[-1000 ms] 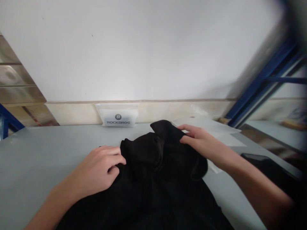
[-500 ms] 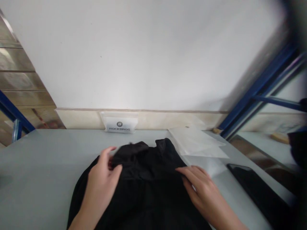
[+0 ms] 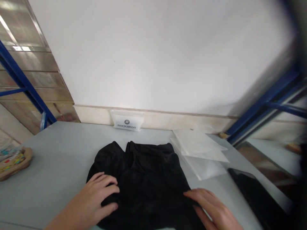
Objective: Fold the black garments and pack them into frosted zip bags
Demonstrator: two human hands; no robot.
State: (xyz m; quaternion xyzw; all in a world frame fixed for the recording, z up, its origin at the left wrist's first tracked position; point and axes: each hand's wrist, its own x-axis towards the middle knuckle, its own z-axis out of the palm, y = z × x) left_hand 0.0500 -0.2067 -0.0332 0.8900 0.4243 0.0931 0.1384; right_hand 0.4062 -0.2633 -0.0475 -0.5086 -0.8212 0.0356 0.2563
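A black garment (image 3: 148, 182) of soft cloth lies on the grey table in front of me, its far edge bunched and folded. Its exact kind cannot be made out. My left hand (image 3: 98, 196) rests on the garment's left side, its fingers curved with a gap between thumb and fingers. At the right edge, my right hand (image 3: 209, 206) pinches the cloth between thumb and fingers. The lower part of the garment runs towards the bottom of the view.
A white ROCKBROS packet (image 3: 127, 121) leans on the wall's tiled base. Translucent plastic bags (image 3: 201, 147) lie at the back right, with a black phone-like slab (image 3: 256, 191) nearer me. A basket with colourful packets (image 3: 15, 159) stands far left. Blue metal frames (image 3: 28, 86) flank the table.
Both hands have moved nearer to me along the garment. My left hand has let go of the raised far fold, which now lies lower. The view has shifted left.
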